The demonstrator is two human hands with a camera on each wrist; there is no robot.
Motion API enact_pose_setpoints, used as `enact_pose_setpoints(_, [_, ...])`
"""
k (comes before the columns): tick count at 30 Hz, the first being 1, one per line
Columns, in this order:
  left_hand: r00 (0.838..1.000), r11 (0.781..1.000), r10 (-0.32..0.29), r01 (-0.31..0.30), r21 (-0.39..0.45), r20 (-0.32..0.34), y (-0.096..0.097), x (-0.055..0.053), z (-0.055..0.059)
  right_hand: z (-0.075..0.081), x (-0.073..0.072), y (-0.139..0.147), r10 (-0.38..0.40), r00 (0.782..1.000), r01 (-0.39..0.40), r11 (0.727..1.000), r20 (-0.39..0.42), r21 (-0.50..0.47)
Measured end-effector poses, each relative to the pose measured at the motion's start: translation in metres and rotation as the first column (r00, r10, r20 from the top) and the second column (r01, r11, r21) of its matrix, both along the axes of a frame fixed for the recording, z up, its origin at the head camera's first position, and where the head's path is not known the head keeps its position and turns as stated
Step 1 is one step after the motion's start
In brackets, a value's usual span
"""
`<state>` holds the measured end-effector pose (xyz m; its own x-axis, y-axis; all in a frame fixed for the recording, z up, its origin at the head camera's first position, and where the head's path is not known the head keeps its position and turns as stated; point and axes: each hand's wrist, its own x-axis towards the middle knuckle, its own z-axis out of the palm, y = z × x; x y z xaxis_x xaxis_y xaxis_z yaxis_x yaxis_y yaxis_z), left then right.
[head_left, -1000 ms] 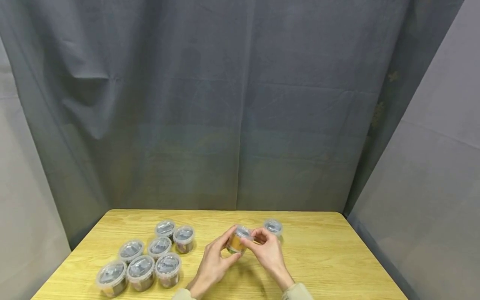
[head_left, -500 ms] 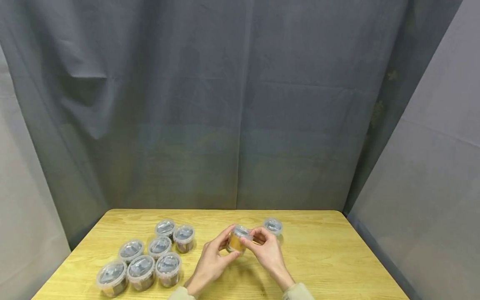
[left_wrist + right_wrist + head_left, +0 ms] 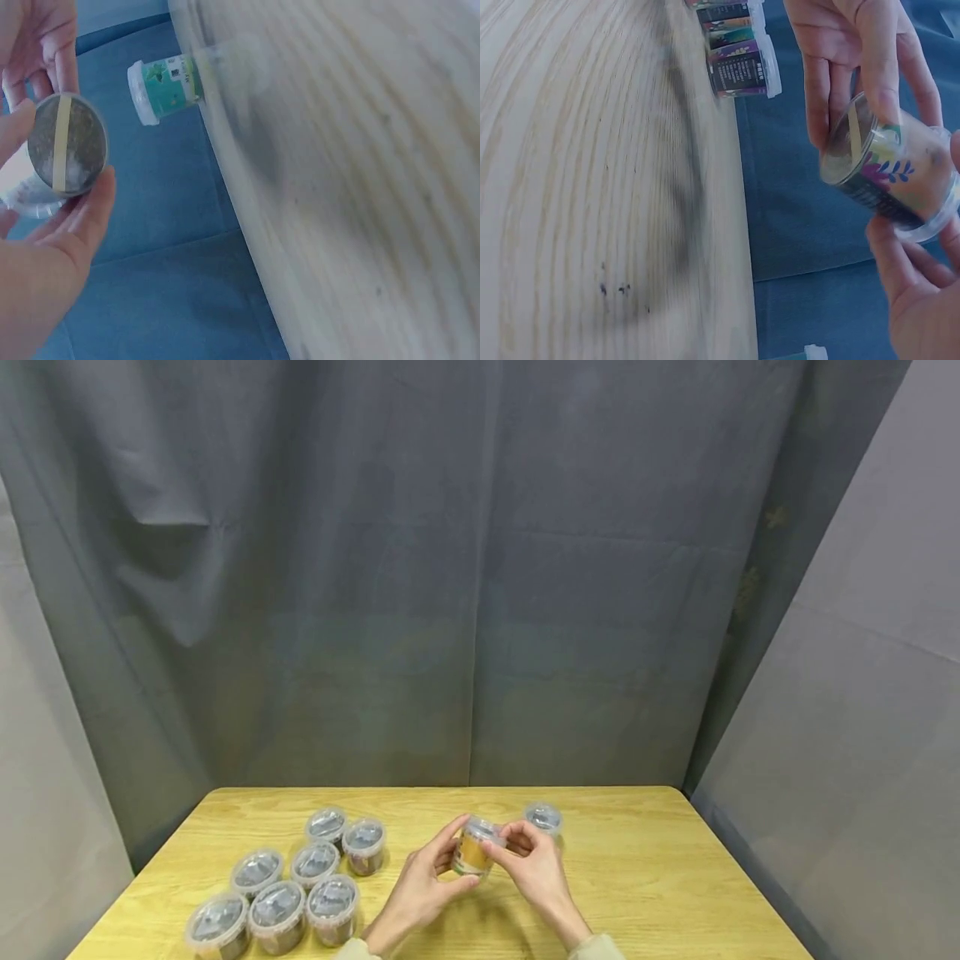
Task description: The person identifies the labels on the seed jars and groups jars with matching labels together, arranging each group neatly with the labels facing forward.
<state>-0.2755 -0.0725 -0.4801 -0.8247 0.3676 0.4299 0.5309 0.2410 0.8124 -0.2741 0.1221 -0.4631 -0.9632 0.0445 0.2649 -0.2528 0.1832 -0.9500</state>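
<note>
A small clear plastic tub (image 3: 472, 855) with a lid and a printed, partly orange label is held tilted above the table. My left hand (image 3: 420, 889) grips its body between thumb and fingers. My right hand (image 3: 538, 872) pinches the lid's rim from the other side. In the right wrist view the tub (image 3: 901, 171) shows blue leaves and a dark text panel on its label. Its base, with a pale strip across it, faces the camera in the left wrist view. A second lidded tub (image 3: 542, 818) stands just beyond my right hand; its label looks green in the left wrist view.
Several similar lidded tubs (image 3: 277, 910) stand upright in a loose group on the left of the wooden table (image 3: 660, 877). A grey curtain (image 3: 360, 610) hangs behind the table's far edge, with paler cloth (image 3: 862, 710) at the sides.
The tub has turned a little in my hands, so another part of its label faces the head camera. Both hands keep their hold. The head view has shifted slightly.
</note>
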Motion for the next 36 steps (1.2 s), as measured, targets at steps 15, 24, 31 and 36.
enact_pose_setpoints(15, [0.996, 0.997, 0.021, -0.027, -0.068, -0.092, 0.004, 0.0, 0.003, 0.002, 0.0, 0.003, -0.036, 0.999, 0.037, 0.999, -0.016, 0.029])
enact_pose_setpoints(24, [0.985, 0.989, 0.123, -0.132, -0.064, -0.122, 0.015, 0.003, 0.0, 0.001, 0.002, 0.001, 0.019, 1.0, -0.019, 1.0, -0.006, 0.014])
enact_pose_setpoints(31, [0.957, 0.961, 0.218, -0.245, -0.128, -0.193, 0.028, 0.004, -0.003, 0.001, 0.0, 0.006, -0.098, 0.995, 0.097, 0.99, 0.001, 0.099])
enact_pose_setpoints(36, [0.978, 0.981, 0.149, -0.166, -0.105, -0.148, 0.029, 0.002, -0.004, -0.003, -0.001, 0.016, -0.099, 0.995, 0.096, 0.993, 0.033, 0.073])
